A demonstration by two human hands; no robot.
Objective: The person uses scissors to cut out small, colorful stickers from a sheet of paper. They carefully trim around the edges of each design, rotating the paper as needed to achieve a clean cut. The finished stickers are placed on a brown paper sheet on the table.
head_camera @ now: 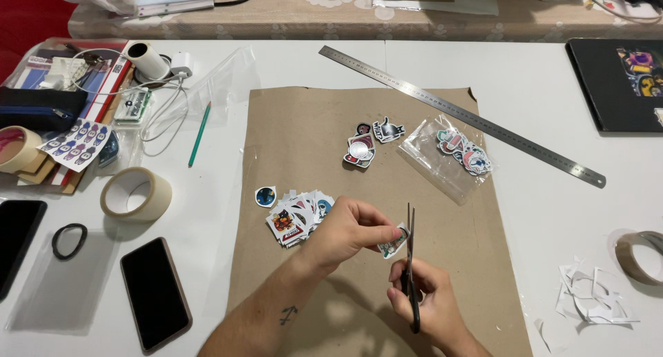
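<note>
Left hand (349, 229) pinches small sticker (394, 243) at its left edge. Right hand (421, 298), closed on scissors (411, 260), sits directly below; blades upright, touching sticker's right edge.

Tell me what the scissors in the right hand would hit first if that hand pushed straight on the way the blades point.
Past the small sticker at the blades, the scissors in the right hand cross bare brown paper, then probably the clear sticker bag or steel ruler; depth is unclear.

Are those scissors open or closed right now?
Nearly closed: the scissors blades run together as one thin line beside the sticker.
</note>
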